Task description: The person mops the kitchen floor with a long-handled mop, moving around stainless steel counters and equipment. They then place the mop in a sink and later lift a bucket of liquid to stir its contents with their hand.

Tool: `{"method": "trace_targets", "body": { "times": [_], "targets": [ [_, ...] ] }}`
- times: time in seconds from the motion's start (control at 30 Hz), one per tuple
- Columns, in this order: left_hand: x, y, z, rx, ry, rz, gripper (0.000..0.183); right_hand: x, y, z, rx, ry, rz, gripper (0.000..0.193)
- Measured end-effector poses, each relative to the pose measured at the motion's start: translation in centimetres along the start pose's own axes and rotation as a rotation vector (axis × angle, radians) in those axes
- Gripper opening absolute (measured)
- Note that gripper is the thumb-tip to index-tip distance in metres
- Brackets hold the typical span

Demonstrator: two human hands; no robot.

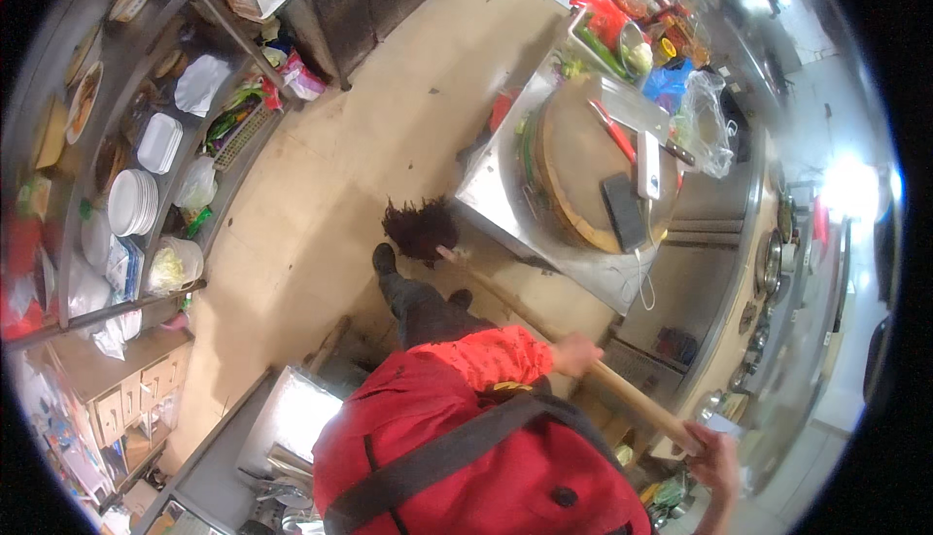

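Note:
A long wooden-handled mop runs diagonally across the view, its handle [632, 391] rising from the floor toward the lower right. My left hand [578, 353], at the end of a red sleeve, is closed around the middle of the handle. Farther up, close to its top end, my right hand [714, 459] grips it too. The dark, stringy mop head [420, 229] lies spread on the beige floor [321, 185], just beyond my dark shoe [385, 258].
At the right, a metal table [496, 195] carries a round chopping block [583, 166] with a phone [623, 212] and a red-handled tool [613, 132]. Shelves with stacked plates [133, 202] line the left. A metal counter [219, 448] stands at the lower left.

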State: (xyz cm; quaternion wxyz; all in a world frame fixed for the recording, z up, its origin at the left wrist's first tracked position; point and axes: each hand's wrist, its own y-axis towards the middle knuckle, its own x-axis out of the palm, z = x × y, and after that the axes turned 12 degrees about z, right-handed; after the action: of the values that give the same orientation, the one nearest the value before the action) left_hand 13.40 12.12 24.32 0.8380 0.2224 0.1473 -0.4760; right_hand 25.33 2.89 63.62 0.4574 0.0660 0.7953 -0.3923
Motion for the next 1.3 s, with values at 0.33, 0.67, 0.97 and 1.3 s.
{"method": "trace_targets", "body": {
  "times": [0.33,0.67,0.97,1.3],
  "targets": [
    [-12.0,-13.6,-22.2,-0.317,0.314,0.188,0.020,24.7,13.5,-8.6,-0.356,-0.266,0.076,0.052],
    [-28.0,-21.0,-36.6,-0.733,0.599,0.387,0.018,38.1,24.9,-22.9,-0.950,-0.485,0.162,0.067],
    [-26.8,-24.6,-31.7,-0.692,0.775,0.578,0.015,40.4,24.8,-21.9,-1.226,-0.459,0.116,0.076],
    [-12.5,-15.5,-15.8,-0.389,0.368,0.683,0.004,21.2,16.0,-10.8,-0.766,-0.438,-0.263,0.070]
  ]
}}
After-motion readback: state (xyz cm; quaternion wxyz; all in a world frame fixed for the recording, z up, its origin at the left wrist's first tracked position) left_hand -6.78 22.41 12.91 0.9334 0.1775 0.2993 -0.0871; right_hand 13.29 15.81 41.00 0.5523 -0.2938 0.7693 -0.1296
